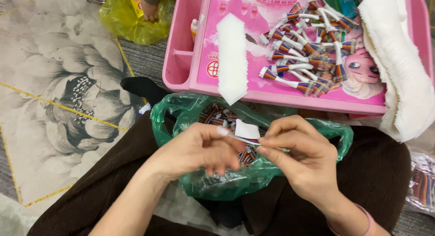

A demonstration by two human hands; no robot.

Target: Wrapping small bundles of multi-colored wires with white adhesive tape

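Both hands sit over the green bag (199,181) in their lap: left hand (199,150) and right hand (299,156) each pinched shut on one little wire bundle (247,138) with a white tab, pink tray (181,59) just beyond.

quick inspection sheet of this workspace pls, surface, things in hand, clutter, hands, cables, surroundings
surface: pink lap tray with a cartoon print, set in front of the person's lap.
job's things: a thin wire piece with a small white tape square, held between both hands over a green plastic bag of multicoloured wire pieces.
clutter: white tape strip and a pile of finished wire bundles on the tray; stack of white strips at its right edge.
grippers: left hand and right hand both pinch the piece.
cables: short rainbow ribbon wires only.
surroundings: floral mat, yellow bag, clear bag of wires.
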